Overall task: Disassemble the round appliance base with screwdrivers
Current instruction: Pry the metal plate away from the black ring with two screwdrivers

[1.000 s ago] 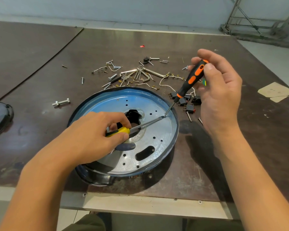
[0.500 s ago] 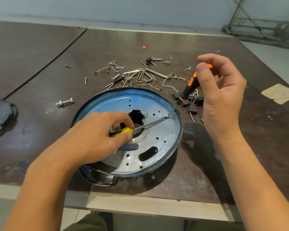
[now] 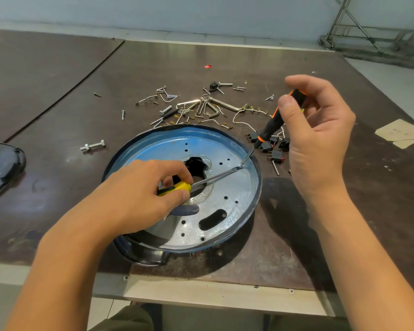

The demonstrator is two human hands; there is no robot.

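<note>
Base (image 3: 225,211) (blue-rimmed, metal plate up) sat on the table (image 3: 344,223) near its front edge. Your left hand (image 3: 134,199) curled its fingers round the yellow screwdriver (image 3: 177,187), and your right hand (image 3: 320,130) pinched the orange screwdriver (image 3: 270,130). Both tips met at the plate's right rim. Loose screws (image 3: 196,108) lay just beyond.

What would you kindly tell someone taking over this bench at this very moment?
Left hand grips the yellow screwdriver, blade laid across the round base.
Right hand pinches the orange-black screwdriver; both tips meet near the base's right rim.
Done: loose small parts lie on the table beyond.
Left: probably free that spot, then carry on taking the base apart.
</note>
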